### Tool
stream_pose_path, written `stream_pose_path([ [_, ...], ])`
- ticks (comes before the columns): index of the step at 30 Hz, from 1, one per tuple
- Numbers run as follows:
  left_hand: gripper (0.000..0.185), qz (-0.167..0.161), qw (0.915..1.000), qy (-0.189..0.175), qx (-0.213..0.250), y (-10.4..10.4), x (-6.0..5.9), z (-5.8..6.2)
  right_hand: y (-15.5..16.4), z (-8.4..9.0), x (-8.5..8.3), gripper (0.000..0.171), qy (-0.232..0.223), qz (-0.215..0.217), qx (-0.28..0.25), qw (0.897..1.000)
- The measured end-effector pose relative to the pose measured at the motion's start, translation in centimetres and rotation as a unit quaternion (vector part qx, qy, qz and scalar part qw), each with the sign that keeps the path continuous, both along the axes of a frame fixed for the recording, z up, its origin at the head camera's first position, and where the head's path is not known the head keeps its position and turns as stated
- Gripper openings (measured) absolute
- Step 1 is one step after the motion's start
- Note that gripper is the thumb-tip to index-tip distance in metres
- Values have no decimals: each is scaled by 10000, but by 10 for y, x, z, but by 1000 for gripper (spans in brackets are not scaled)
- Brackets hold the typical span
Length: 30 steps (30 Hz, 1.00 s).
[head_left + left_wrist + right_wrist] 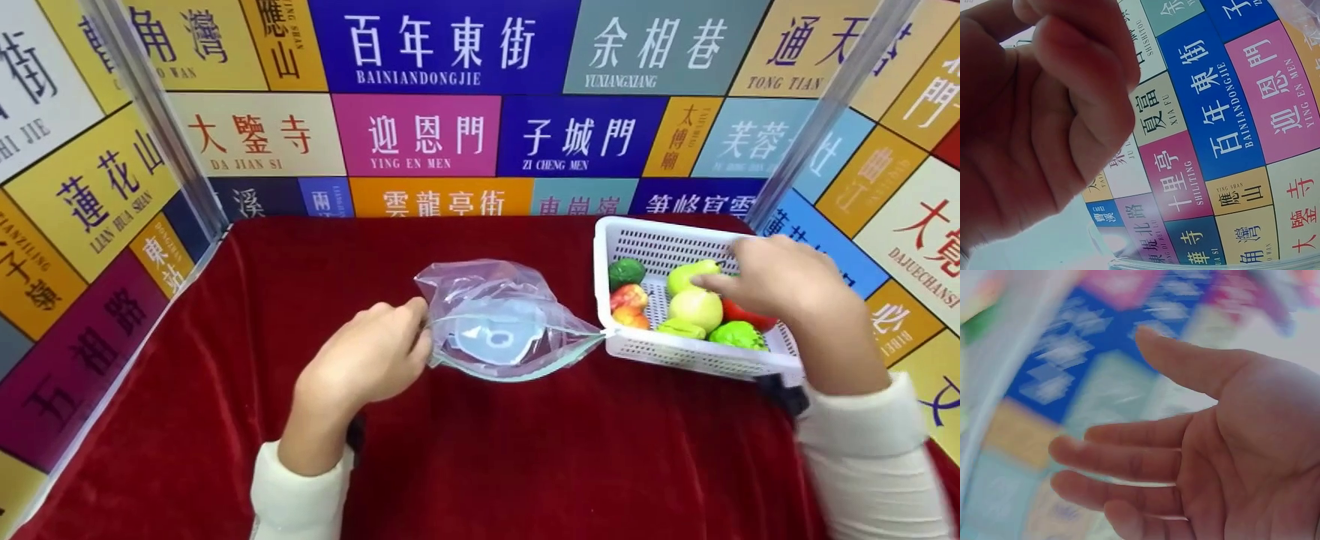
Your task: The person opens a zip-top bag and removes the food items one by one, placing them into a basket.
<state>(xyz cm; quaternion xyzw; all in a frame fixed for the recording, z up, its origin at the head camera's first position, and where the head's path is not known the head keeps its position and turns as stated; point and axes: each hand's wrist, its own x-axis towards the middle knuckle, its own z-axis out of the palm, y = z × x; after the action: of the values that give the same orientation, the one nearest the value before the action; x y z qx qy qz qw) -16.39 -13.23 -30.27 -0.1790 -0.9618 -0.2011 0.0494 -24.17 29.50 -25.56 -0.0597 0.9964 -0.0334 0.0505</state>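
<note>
Left hand [367, 360] near centre on the red counter [487, 465], its grip pinching the near-left edge of the clear zip bag [499, 319], mouth held open just left of the white basket [652, 244]. Right hand [780, 281] over the basket at right, fingers spread and relaxed, touching a pale green fruit [694, 274]. Best to close on one fruit cleanly while keeping the bag mouth wide and low.

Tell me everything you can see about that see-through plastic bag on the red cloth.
The clear, crinkled plastic zip bag lies on the dark red velvet cloth, puffed up, with a pale greenish seal strip along its near edge. Something round and whitish shows through it; what it is I cannot tell. The left hand pinches its left end, fingers curled. Its right tip reaches the white slotted plastic basket of toy fruit; contact there is unclear.
</note>
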Motion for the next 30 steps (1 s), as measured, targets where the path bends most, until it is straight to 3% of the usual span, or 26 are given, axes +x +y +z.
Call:
stream_pose_path([
  [3,13,36,10000,-29,-36,0,-1,0,-32,8,33,55,749,835,-597,9919],
  [6,13,46,9999,-83,-32,2,-2,-1,-57,6,67,34,1375,1474,-1284,9710],
  [8,13,66,9999,-102,-13,3,-2,-1,-69,2,82,33,1551,1561,-1697,9606],
  [10,13,88,9999,-85,8,3,-2,-1,-75,-3,87,32,1625,1553,-1928,9551],
  [13,12,129,9999,1,72,0,-3,0,-77,-8,75,28,1469,1436,-1937,9593],
  [20,11,290,9991,-68,316,-10,-4,0,-84,-27,22,20,460,1257,-1578,9784],
  [26,11,334,9986,-21,411,-12,-4,1,-93,-39,2,6,441,1854,-1564,9691],
  [30,21,742,9966,191,289,-10,0,3,-98,-40,-1,4,602,2149,-1556,9623],
])
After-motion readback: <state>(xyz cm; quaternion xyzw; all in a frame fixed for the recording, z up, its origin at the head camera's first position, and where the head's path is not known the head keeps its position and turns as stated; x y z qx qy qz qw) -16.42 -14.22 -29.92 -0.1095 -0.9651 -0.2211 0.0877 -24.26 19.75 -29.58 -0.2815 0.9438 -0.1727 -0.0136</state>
